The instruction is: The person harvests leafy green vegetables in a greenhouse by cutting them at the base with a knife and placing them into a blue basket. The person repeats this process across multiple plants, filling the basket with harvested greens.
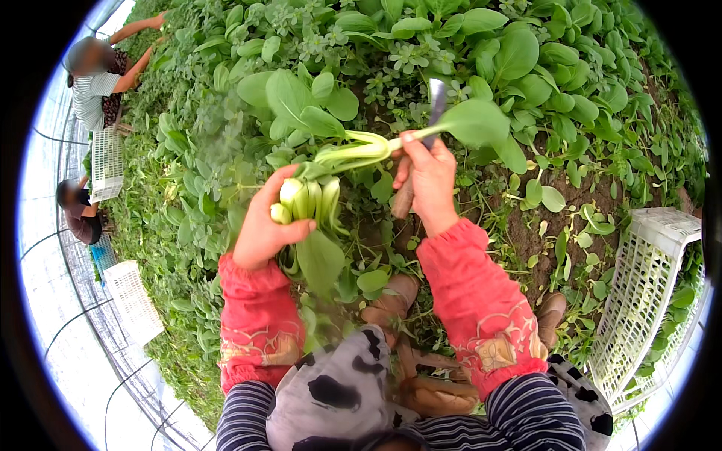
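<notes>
Several cut bok choy heads (304, 198) are bunched in my left hand (262, 225), their pale stem ends turned towards me and leaves hanging below. My right hand (428, 175) grips a knife by its brown handle (402, 202); the metal blade (437, 101) points away from me. The same hand pinches the base of another bok choy plant (366, 151) between thumb and finger. That plant lies sideways just above the bunch, most of its leaves to the left, one broad leaf (474, 123) to the right across the blade.
Growing bok choy (519, 56) and weeds fill the ground ahead. A white plastic crate (637, 293) holding greens stands at right. Further crates (132, 299) and two people (93, 84) are along the left, beside plastic sheeting. My shoes (395, 299) rest among cut leaves on soil.
</notes>
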